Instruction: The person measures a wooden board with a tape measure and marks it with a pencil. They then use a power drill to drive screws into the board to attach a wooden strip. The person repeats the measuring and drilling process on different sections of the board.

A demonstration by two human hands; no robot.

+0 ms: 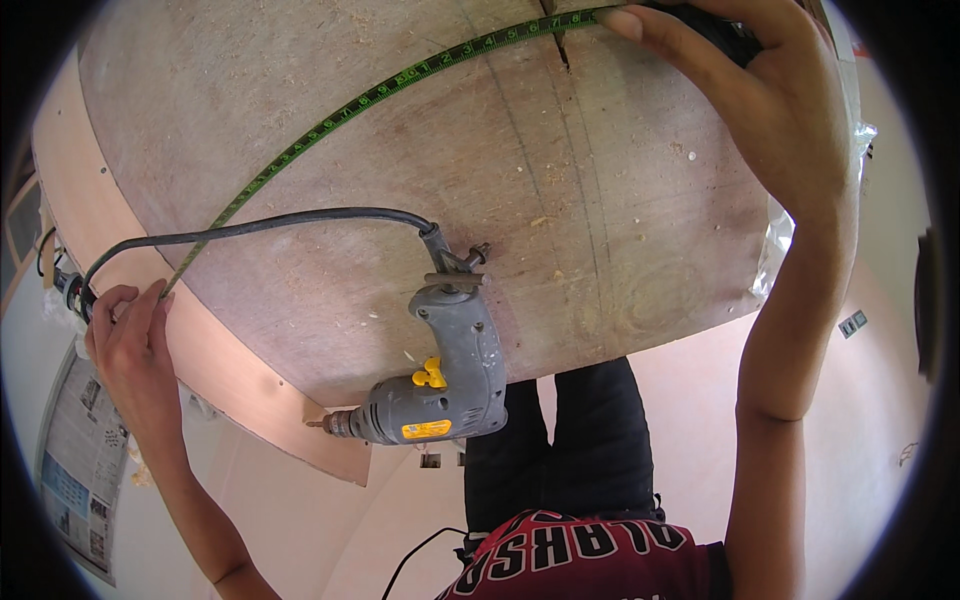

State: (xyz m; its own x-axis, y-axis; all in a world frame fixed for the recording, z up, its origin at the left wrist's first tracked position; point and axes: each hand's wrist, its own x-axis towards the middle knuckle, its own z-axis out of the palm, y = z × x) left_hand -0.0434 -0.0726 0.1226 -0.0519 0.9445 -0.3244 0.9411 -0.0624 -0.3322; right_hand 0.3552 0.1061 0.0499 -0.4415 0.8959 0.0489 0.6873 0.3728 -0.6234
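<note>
Draw the long, flexible green-and-black tape-measure blade (pixel 330 122) taut from the left grip (pixel 130 340) to the right grip (pixel 800 115), ideally flattening any real bow, though partly perhaps lens curve. Anchor the near end in the left grip, pinched there between thumb and fingers, just beside the narrow, pale pinkish wooden strip (pixel 235 355). Steady the far end with the right grip, clasping a dark, partly hidden object (pixel 718 35), probably the tape's case, with thumb laid against the blade. Better to slip the thick black rubber cable (pixel 320 216) aside, crossing the blade just right of the left grip. Leave the grey, pistol-shaped electric drill with yellow trigger (pixel 462 350) lying right of the left grip, on the broad, sawdust-strewn plywood desk (pixel 660 230), apart from the blade. Note the left forearm slanting upward, fingers curled inward; then the right arm, raised farther, bent at the elbow, thumb pointing toward the left grip's side.
</note>
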